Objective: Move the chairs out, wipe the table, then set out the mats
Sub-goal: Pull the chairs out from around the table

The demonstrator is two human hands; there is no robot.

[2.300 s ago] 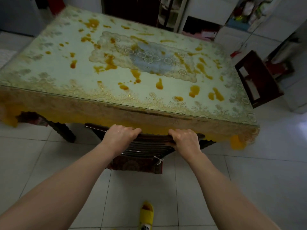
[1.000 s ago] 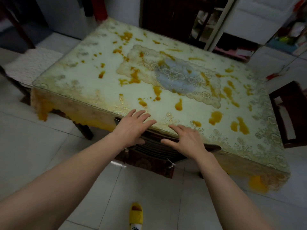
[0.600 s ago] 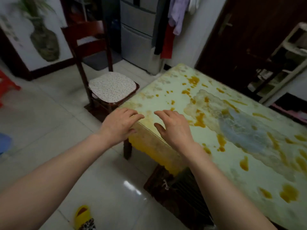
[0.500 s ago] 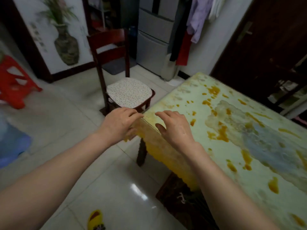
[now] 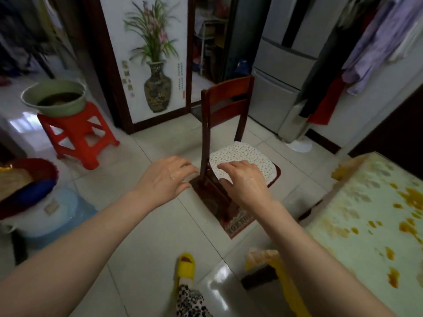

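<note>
floor: pale glossy tiles, with a patterned rug under the chair's near legs.
chair: dark red wooden chair stands upright in mid-room, its back facing the fridge, a speckled white seat cushion on it.
left hand: left hand is out in front, palm down, fingers loosely spread and slightly curled, gripping nothing; its fingertips are just beside the chair's near back post, on that post's left.
right hand: right hand is likewise spread and empty, hanging over the near edge of the cushion, on the post's right; whether it touches the cushion i cannot tell.
table: table lies to the right, apart from both hands, its pale green top blotched with orange stains, a yellow fringe hanging at the corner.
left side: red plastic stool carries a green basin.
wall: vase picture hangs behind the chair.
below: a yellow slipper on the person's foot.
</note>
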